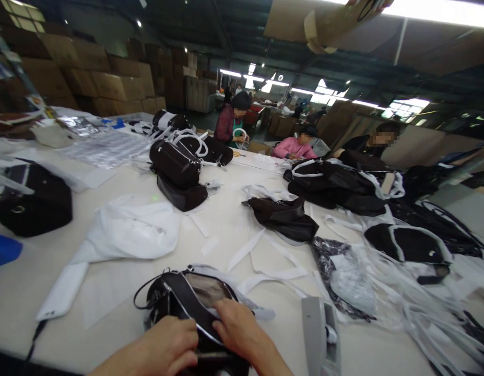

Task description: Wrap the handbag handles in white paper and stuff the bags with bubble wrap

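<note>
A black handbag (pixel 173 300) lies in front of me at the table's near edge, its zipped top open on a grey-brown lining. My left hand (pixel 169 342) has its fingers curled over the near side of the bag. At the right of the opening, my right hand (pixel 236 326) grips the bag's edge, thumb on the black panel. A thin black cord loops out at the bag's left end. The underside of the bag and some fingertips are hidden.
A grey plastic device (pixel 322 334) stands right of the bag. Left lies a white corded tool (pixel 63 292) beside a white wrapping (pixel 138 230). Further black bags (pixel 175 164), white strips (pixel 281 271) and clear plastic (pixel 355 282) lie about. Several people sit across the table; cardboard boxes (pixel 120 86) are stacked behind.
</note>
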Tool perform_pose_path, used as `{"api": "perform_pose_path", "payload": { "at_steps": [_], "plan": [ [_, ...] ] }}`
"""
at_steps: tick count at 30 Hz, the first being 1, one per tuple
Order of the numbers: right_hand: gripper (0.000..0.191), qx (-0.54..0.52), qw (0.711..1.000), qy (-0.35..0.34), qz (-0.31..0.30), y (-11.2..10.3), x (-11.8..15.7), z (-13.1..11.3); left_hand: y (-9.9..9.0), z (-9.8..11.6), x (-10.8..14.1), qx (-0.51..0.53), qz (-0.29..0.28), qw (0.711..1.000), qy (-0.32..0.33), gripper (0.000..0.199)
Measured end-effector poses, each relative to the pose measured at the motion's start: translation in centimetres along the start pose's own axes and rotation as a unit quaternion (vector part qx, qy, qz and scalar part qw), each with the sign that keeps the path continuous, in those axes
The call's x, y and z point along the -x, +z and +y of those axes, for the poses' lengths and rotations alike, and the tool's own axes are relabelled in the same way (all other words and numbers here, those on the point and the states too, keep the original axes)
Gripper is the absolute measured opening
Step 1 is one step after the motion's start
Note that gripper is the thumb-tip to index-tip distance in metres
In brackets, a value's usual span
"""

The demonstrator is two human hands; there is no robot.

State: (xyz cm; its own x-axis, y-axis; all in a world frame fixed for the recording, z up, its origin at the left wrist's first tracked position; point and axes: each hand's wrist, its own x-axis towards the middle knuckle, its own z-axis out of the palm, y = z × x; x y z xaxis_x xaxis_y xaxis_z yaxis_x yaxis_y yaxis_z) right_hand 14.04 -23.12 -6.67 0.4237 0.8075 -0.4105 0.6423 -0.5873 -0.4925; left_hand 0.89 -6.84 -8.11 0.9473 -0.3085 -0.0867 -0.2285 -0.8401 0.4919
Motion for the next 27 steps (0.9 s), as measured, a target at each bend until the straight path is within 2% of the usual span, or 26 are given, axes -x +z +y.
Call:
{"api": "perform_pose_path", "payload": {
  "at_steps": [2,4,6,7,8,9,10,11,12,13,15,16,17,20,23,25,27],
  "plan": [
    [0.041,0.008,1.0,0.005,-0.018,0.5,-0.3,-0.1,-1.5,-0.6,0.0,-0.03,-0.009,0.996,-0.082,0.026],
    [0.04,-0.004,0.999,0.008,-0.049,0.1,-0.3,0.3,-2.6,-1.2,-0.1,-0.065,-0.013,0.99,-0.124,0.026],
    [0.034,-0.138,0.988,0.0,-0.072,-0.9,-0.5,0.9,-3.2,-1.7,-0.3,-0.077,-0.027,0.988,-0.13,0.019],
    [0.036,-0.263,0.963,-0.008,-0.065,-1.4,-0.8,1.3,-3.3,-1.9,-0.4,-0.076,-0.034,0.988,-0.133,0.019],
    [0.04,-0.406,0.912,-0.019,-0.047,-1.8,-1.2,1.8,-3.4,-2.0,-0.5,-0.075,-0.038,0.986,-0.141,0.033],
    [0.046,-0.536,0.843,-0.029,-0.019,-2.1,-1.5,2.3,-3.5,-2.1,-0.6,-0.074,-0.036,0.985,-0.152,0.054],
    [0.051,-0.624,0.781,-0.037,0.009,-2.2,-1.8,2.7,-3.6,-2.1,-0.7,-0.074,-0.029,0.983,-0.163,0.075],
    [0.053,-0.646,0.761,-0.04,0.032,-2.0,-2.0,3.2,-3.6,-2.2,-0.8,-0.08,-0.02,0.981,-0.174,0.09],
    [0.051,-0.616,0.786,-0.037,0.041,-1.6,-2.2,3.5,-3.7,-2.3,-0.9,-0.09,-0.011,0.979,-0.184,0.098],
    [0.045,-0.554,0.831,-0.029,0.038,-0.9,-2.4,3.7,-3.8,-2.4,-1.0,-0.105,0.001,0.976,-0.193,0.101],
    [0.032,-0.339,0.941,-0.019,0.012,0.9,-2.5,3.7,-3.9,-2.8,-1.1,-0.137,0.025,0.969,-0.205,0.102],
    [0.033,-0.231,0.973,-0.014,-0.002,1.8,-2.6,3.5,-3.8,-3.1,-1.0,-0.145,0.032,0.967,-0.209,0.103],
    [0.04,-0.146,0.989,-0.007,-0.011,2.6,-2.8,3.2,-3.7,-3.4,-1.0,-0.145,0.036,0.966,-0.213,0.105],
    [0.054,-0.001,0.999,0.023,-0.032,4.0,-3.5,2.4,-2.9,-4.4,-0.4,-0.11,0.022,0.97,-0.218,0.112],
    [0.051,0.008,0.999,0.022,-0.025,3.6,-4.0,2.3,-2.0,-5.1,0.6,-0.062,0.017,0.974,-0.219,0.11],
    [0.037,-0.004,1.0,0.009,-0.006,2.7,-3.9,2.9,-1.7,-5.2,1.1,-0.034,0.028,0.976,-0.213,0.101],
    [0.023,-0.069,0.998,0.009,0.008,1.5,-3.6,3.6,-1.6,-5.1,1.3,-0.011,0.039,0.979,-0.201,0.087]
  ]
}}
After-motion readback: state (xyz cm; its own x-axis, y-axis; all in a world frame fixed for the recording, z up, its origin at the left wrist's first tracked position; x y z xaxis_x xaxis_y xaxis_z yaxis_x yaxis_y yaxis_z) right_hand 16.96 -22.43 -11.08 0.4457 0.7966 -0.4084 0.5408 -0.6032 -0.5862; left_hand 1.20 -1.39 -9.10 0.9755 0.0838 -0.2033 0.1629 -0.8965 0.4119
